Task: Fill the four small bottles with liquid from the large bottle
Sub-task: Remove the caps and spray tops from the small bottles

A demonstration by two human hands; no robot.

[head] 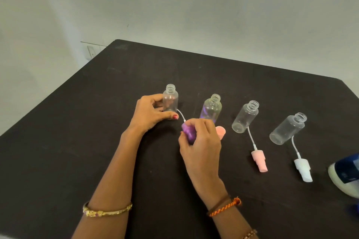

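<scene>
1. Your two forearms reach in from the bottom edge, a gold bangle [107, 209] on the left wrist and an orange braided band [224, 206] on the right.
2. Your right hand [200, 147] curls its fingers round a purple spray cap [188, 132], whose thin white tube points toward the leftmost bottle.
3. Your left hand [150, 111] wraps its fingers about the leftmost small bottle [170, 99], thumb lying along the table beside the bottle's base.
4. Four small clear bottles stand uncapped in a row: that first one, a second bottle [211, 107] just behind your right hand showing a purple tint on its wall, a third bottle [245, 116], and a fourth bottle [287, 129] farthest right. All four look empty.
5. Three loose caps lie in front of the bottles: a pink spray cap [259, 161] with its tube touching the third bottle's base, a white spray cap [303, 170] with its tube at the fourth bottle's base, and a pale pink cap [220, 131] partly hidden behind your right hand.
6. One large bottle [344, 175], white with a dark blue label, is cut off by the right edge, near the white cap.
7. Everything rests on a matte black table [97, 132], set against a plain pale wall [174, 6] with a switch plate [91, 52] low at the left.
</scene>
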